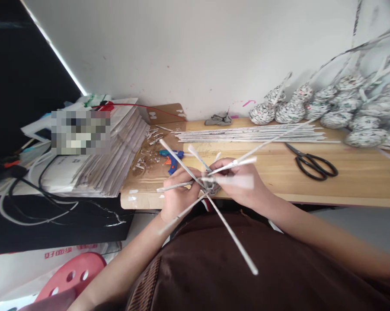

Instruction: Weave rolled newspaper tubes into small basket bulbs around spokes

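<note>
Between my hands, close to the table's front edge, is a small woven piece of rolled paper [214, 188]. Several white paper sticks fan out from it, and one long paper stick [232, 235] points down over the brown clothing. My left hand [179, 192] is closed around the left side of the weave, fingers partly behind the sticks. On the right side, my right hand [238, 183] pinches the paper sticks near the centre, where one strip is blurred by motion. The exact finger contact at the middle is partly hidden.
Behind my hands lies a row of long paper sticks [247, 134]. Black-handled scissors [314, 166] rest at right, a blue glue gun [174, 160] at left. Woven gourd shapes [290, 111] stand at the back right. Stacked paper [107, 162] and cables [36, 203] occupy the left.
</note>
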Demonstrator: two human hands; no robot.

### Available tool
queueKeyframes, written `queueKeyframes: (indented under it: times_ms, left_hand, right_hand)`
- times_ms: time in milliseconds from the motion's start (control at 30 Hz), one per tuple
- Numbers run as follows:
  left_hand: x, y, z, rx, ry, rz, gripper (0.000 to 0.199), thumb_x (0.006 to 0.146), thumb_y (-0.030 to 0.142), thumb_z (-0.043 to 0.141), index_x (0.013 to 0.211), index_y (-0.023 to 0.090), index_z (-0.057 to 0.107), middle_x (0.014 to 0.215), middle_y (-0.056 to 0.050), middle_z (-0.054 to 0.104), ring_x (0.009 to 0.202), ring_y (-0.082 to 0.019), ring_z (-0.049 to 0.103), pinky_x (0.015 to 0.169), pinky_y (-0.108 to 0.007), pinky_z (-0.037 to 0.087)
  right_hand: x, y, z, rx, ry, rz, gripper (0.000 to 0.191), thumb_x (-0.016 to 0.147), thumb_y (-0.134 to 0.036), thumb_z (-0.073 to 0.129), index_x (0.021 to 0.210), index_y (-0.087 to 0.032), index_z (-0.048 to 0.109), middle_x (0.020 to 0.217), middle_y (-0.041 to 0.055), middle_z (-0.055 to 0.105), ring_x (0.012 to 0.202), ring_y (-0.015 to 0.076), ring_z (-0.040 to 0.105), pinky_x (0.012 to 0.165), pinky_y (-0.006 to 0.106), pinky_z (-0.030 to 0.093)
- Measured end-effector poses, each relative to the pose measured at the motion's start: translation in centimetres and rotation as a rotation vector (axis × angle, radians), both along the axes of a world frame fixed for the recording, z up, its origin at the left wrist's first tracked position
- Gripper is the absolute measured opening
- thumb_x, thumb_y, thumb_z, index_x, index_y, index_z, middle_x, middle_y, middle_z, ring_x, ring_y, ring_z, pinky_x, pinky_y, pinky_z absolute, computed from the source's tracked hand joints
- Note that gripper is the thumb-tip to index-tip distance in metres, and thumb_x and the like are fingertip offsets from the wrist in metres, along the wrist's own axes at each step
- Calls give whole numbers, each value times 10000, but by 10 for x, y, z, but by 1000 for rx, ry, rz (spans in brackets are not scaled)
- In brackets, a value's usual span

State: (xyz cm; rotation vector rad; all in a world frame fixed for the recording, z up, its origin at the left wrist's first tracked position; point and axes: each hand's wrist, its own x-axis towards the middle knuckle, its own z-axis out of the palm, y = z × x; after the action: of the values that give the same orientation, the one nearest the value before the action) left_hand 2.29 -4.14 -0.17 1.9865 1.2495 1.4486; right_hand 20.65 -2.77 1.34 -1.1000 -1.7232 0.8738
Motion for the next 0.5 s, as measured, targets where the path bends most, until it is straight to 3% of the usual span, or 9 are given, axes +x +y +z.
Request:
queueKeyframes:
  times_ms: [133,500]
  left_hand:
    - [1,1,0,-38,-23,21,144,796,99,714,842,215,788,825,-36,773,783,-179,709,774,-312,563]
    - [7,4,-8,-69,-157,-7,172,802,65,682,821,208,776,827,-24,749,807,-161,692,782,-290,555]
  right_hand:
    - [0,6,0,-248,124,88,144,781,-310,697,849,-184,703,752,42,723,690,193,684,653,311,531]
    - [-1,13,-7,-335,275,100,191,759,-352,747,790,-168,710,701,21,697,621,145,644,617,274,526]
